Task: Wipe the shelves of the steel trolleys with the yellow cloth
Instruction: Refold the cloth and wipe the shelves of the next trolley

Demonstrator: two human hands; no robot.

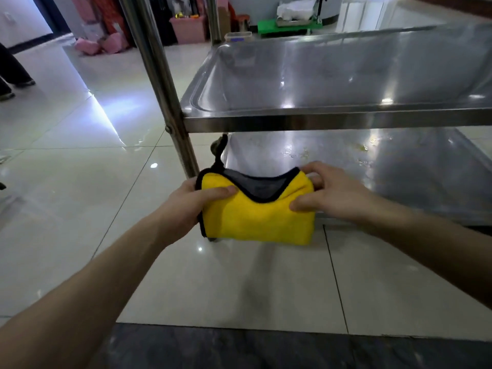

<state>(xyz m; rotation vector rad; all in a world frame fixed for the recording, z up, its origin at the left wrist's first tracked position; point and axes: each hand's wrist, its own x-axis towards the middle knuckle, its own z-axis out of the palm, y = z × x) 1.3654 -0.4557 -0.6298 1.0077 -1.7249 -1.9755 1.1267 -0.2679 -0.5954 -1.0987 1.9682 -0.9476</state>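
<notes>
A folded yellow cloth point(255, 217) with a black hem and grey inner side hangs in front of the steel trolley's bottom shelf point(415, 177). My left hand point(191, 203) grips its left edge, thumb on top. Its right edge is pinched by my right hand point(335, 193). The bottom shelf carries yellowish specks and wet smears behind the cloth. Above it, the middle shelf point(319, 121) is a shiny steel tray with a raised rim.
The trolley's steel corner post point(162, 83) rises left of the cloth, with a castor point(219, 145) behind it. Glossy white floor tiles spread around. Pink boxes point(189, 29), a green item point(290, 25) and a person's legs point(13, 73) are further back.
</notes>
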